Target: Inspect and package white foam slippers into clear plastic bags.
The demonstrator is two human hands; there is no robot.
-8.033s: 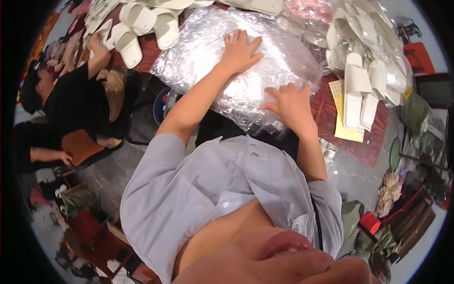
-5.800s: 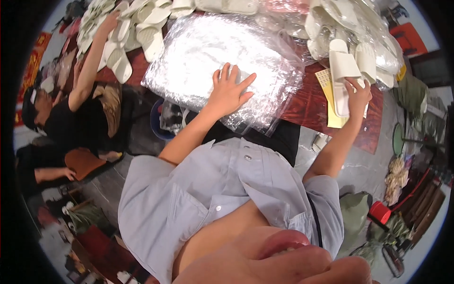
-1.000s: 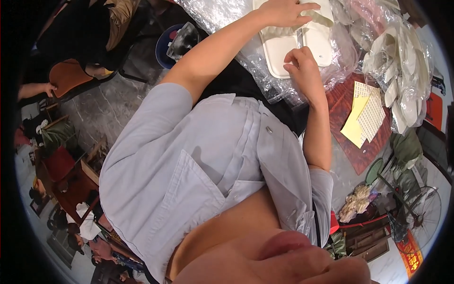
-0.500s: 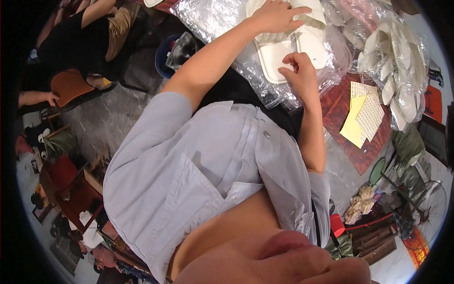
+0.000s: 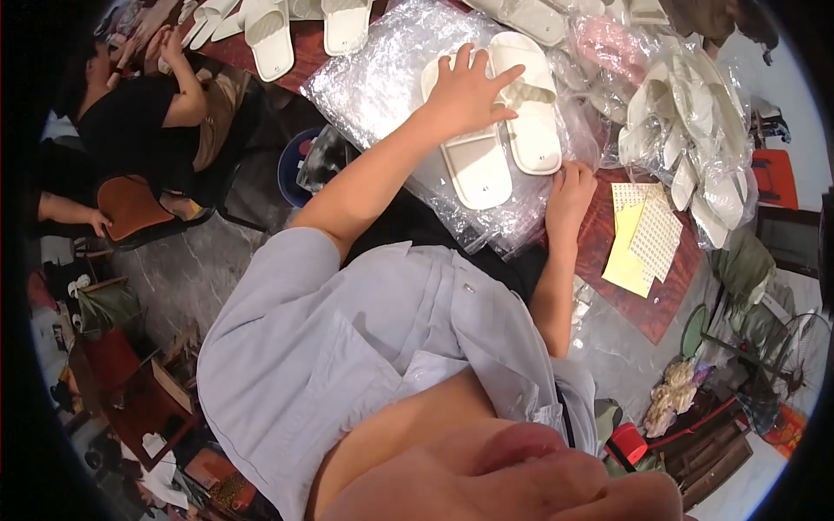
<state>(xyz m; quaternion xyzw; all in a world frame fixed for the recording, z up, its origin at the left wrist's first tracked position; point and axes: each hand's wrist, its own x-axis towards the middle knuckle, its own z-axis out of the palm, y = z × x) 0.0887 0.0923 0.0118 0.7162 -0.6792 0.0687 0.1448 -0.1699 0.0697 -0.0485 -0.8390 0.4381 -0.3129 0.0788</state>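
Note:
A pair of off-white slippers lies side by side on a clear plastic bag, heels toward me. My left hand rests with fingers spread over the strap of the left slipper, thumb reaching toward the right slipper. Each heel carries a small printed label. Just beyond the right slipper's heel, my right hand is closed, fingertips bunched by the edge of the clear plastic bag. What those fingertips hold, if anything, cannot be made out.
Label sheets and a yellow sheet lie on the red-brown table. Bagged slippers are heaped at right. More slippers line the far left. A blue bin stands beside the table; a co-worker sits at left.
My right hand has left the left slipper's heel and moved right, beside the other slipper; the left heel's label now shows. The view has shifted, bringing more slippers into sight.

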